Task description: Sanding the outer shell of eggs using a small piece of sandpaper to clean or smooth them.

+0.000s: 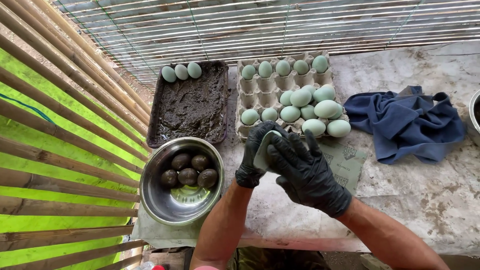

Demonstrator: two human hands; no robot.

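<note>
Pale egg (266,145) (seemingly) clasped between gloved left hand (252,155), right hand (305,172), above table (430,195)

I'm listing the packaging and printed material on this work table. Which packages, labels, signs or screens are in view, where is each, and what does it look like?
Egg tray: grey moulded pulp carton at the back centre of the table, partly filled with pale blue-green eggs.
Printed sheet: flat grey-green rectangle with dark markings, lying on the table under the right hand, in front of the tray.
No signs or screens in view.
</note>
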